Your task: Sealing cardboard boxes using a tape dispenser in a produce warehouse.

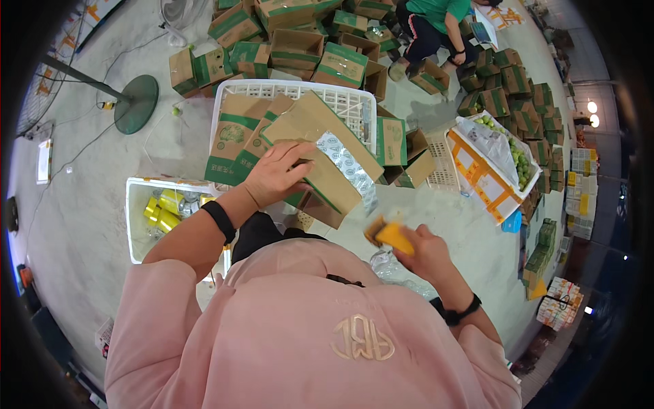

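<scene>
A brown cardboard box [306,122] with green edges lies tilted in front of me, over a white plastic crate [294,88]. My left hand [281,168] holds the box near its left edge, fingers spread across the cardboard. A strip of printed clear tape [347,166] runs along the box, its loose-looking end hanging past the lower edge. In my right hand [426,253] is a yellow tape dispenser [394,237], blurred and apart from the box. Flattened green-and-brown cartons [236,135] lean in the crate, left of the box.
A white foam box [134,220] with yellow tape rolls [164,209] stands at left. Behind the crate, many cartons [296,48] are piled. At right, a foam box [480,174] holds green fruit [521,161]. A person [434,25] sits beyond; a stand base [137,105] is far left.
</scene>
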